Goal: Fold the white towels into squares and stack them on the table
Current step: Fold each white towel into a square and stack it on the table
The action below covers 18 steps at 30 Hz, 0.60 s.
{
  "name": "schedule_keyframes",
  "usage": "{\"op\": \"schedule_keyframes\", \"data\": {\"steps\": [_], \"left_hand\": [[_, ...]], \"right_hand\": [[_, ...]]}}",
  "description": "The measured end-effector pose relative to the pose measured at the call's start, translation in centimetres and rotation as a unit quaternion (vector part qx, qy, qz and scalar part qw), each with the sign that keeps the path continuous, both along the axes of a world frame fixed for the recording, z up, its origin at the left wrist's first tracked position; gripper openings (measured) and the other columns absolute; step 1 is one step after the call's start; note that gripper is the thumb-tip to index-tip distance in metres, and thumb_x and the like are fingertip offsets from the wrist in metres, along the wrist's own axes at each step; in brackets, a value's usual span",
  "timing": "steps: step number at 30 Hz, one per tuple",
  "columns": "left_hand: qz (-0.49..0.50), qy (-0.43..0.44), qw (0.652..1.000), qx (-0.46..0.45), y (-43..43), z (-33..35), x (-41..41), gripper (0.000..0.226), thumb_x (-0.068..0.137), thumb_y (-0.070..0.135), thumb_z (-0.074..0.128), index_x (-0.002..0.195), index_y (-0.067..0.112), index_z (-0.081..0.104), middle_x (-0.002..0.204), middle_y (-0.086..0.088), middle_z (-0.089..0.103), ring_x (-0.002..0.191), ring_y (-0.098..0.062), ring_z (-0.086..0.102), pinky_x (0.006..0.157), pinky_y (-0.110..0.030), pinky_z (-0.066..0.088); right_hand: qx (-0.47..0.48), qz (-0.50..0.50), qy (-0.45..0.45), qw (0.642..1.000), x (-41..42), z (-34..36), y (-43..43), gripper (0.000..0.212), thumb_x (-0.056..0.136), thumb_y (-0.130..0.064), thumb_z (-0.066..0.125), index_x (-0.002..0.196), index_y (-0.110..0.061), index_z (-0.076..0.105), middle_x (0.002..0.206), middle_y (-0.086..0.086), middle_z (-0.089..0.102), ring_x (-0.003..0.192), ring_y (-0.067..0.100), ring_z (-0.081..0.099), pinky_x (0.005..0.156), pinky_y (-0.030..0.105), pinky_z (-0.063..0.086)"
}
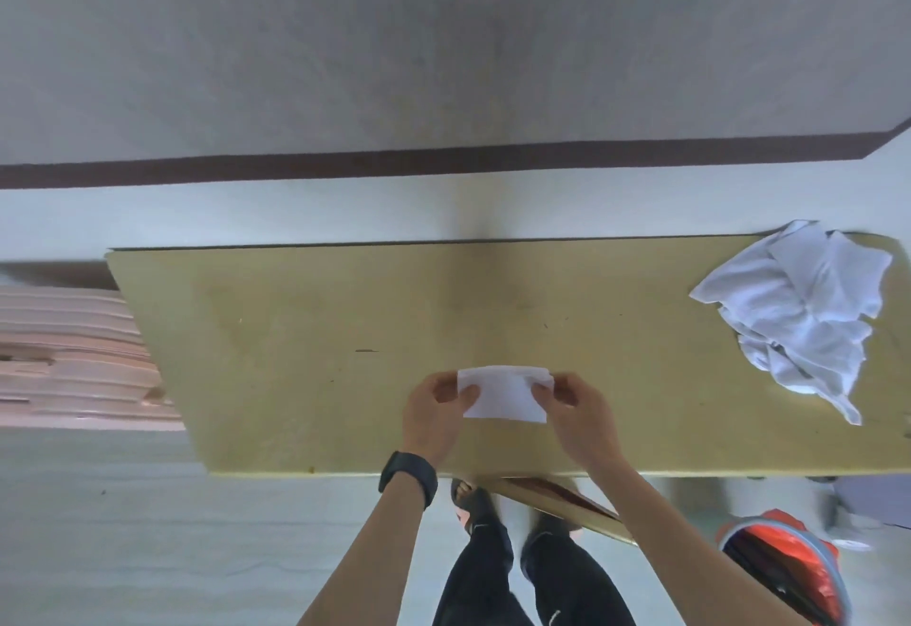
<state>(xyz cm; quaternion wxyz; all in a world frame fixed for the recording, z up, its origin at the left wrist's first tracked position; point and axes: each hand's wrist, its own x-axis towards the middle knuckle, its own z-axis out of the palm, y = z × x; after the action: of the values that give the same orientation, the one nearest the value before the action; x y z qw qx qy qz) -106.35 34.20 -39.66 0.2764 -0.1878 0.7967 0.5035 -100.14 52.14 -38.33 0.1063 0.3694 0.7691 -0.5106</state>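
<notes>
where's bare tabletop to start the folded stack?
Free: the table from its left edge to the left hand, and the strip between the right hand and the unfolded towel pile. Crowded: the right end under that pile. Both hands pinch the folded towel at centre.

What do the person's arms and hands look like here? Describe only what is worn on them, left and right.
Both forearms are bare, with no sleeves in view and no gloves on either hand. The left hand has a black wristband, like a watch or fitness tracker with a wide strap, just behind it. The right hand and its wrist carry nothing visible: no watch, no bracelet. Rings cannot be made out.
</notes>
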Motion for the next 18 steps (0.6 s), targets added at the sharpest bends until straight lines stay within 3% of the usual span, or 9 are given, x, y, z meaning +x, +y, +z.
{"op": "schedule_keyframes", "data": {"steps": [3,6,11,14,18], "left_hand": [[-0.01,0.072,0.997,0.024,-1.5,4.8,0.0,0.023,0.078,0.031,0.082,0.098,0.023,0.075,0.088,0.008,0.075,0.088,-0.013,0.069,0.082,-0.03,0.056],[-0.006,0.153,0.987,0.045,-2.9,11.1,0.3,0.017,0.081,0.031,0.08,0.096,0.025,0.075,0.089,0.011,0.075,0.088,-0.006,0.069,0.073,-0.018,0.052],[0.041,0.31,0.949,0.03,-4.6,22.0,3.1,0.01,0.088,0.031,0.073,0.097,0.028,0.069,0.088,0.011,0.073,0.085,-0.002,0.067,0.068,-0.012,0.049],[0.124,0.386,0.913,0.03,-5.5,26.7,7.0,0.013,0.091,0.033,0.07,0.1,0.025,0.065,0.087,0.007,0.07,0.078,-0.003,0.063,0.066,-0.011,0.047],[0.208,0.45,0.868,0.007,-7.8,30.2,13.4,0.011,0.092,0.04,0.061,0.1,0.032,0.06,0.08,0.013,0.064,0.066,-0.001,0.055,0.058,-0.011,0.043]], "right_hand": [[0.018,0.038,0.089,0.995,-0.3,5.2,0.4,0.007,0.09,-0.034,0.069,0.085,-0.038,0.066,0.082,-0.023,0.07,0.081,-0.007,0.063,0.07,0.019,0.044],[0.028,0.08,0.168,0.982,-0.7,10.9,0.5,0.002,0.091,-0.037,0.067,0.09,-0.039,0.066,0.088,-0.031,0.067,0.084,-0.005,0.063,0.072,0.02,0.047],[0.039,0.142,0.312,0.939,-0.9,19.4,-1.4,0.003,0.093,-0.036,0.063,0.091,-0.035,0.063,0.088,-0.02,0.068,0.088,0.004,0.064,0.072,0.023,0.046],[0.032,0.18,0.391,0.902,0.3,23.7,-4.1,0.009,0.097,-0.03,0.059,0.088,-0.032,0.058,0.081,-0.015,0.066,0.08,0.003,0.062,0.066,0.012,0.044],[0.037,0.241,0.446,0.861,3.4,27.0,-8.9,0.019,0.1,-0.031,0.049,0.082,-0.032,0.044,0.067,-0.007,0.055,0.065,0.009,0.053,0.055,0.015,0.039]]}}
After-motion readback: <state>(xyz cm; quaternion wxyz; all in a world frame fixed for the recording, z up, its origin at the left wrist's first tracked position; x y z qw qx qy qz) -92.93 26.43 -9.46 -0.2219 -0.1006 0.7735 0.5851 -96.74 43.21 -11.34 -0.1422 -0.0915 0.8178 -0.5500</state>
